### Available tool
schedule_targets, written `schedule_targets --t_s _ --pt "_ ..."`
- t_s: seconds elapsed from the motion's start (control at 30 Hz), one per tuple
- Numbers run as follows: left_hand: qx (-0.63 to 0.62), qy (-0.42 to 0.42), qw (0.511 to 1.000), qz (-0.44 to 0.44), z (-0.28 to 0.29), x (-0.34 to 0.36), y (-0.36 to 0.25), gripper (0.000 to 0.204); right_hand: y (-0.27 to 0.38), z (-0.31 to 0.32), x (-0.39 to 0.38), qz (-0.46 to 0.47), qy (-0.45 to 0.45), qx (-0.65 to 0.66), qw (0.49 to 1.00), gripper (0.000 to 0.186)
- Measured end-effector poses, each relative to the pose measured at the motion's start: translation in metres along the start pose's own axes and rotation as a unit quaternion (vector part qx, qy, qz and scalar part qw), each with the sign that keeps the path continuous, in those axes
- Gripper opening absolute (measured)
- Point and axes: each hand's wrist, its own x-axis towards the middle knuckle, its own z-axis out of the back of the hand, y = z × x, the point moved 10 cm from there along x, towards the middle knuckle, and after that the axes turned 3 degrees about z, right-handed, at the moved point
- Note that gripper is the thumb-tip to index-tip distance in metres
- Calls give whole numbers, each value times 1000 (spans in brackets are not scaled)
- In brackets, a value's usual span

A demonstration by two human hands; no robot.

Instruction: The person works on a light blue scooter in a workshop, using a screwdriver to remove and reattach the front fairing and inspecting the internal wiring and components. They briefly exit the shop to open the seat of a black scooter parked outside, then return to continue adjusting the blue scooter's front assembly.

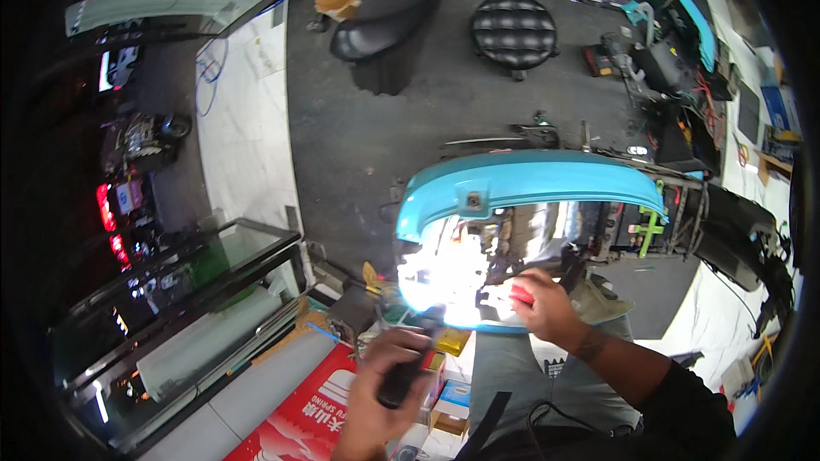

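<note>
My left hand (376, 388) is wrapped round a black flashlight (400, 382) with a very bright beam. The beam lands on the near left part of a scooter-like frame (598, 226), and glare hides the parts there. My right hand (545, 307) is closed around a red-handled tool (520, 294) pointing left into the lit area; its tip is lost in the glare. A curved light-blue body panel (530, 172) runs along the far side of the frame. A bright green bracket (647, 230) shows toward the frame's right end.
A tufted round black stool (513, 32) and a long black seat (384, 19) stand on the dark floor beyond. Loose parts (641, 60) lie at the far right. Small boxes (453, 401) and a red printed carton (299, 414) sit near my left arm. Glass doors (213, 307) are at left.
</note>
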Motion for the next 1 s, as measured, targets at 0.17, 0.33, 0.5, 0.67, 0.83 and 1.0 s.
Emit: schedule_targets --t_s 0.17,0.33,0.5,0.67,0.83,1.0 --pt "26 109 986 -122 -26 -17 -57 43 30 -2 1 177 50 -68 981 29" --pt "16 60 936 -347 -4 -15 -72 28 2 0 1 -3 26 -6 1000 31" --pt "-71 51 927 -364 31 8 -49 28 0 -2 -1 -75 9 -18 997 36" --pt "-66 67 927 -364 48 11 -15 28 0 0 -7 -128 -5 -26 991 35" --pt "-93 28 946 -310 45 32 -2 31 -5 2 -4 -156 -1 11 988 35" --pt "-42 293 889 -350 21 33 15 24 -10 2 -6 -158 -11 40 987 33"
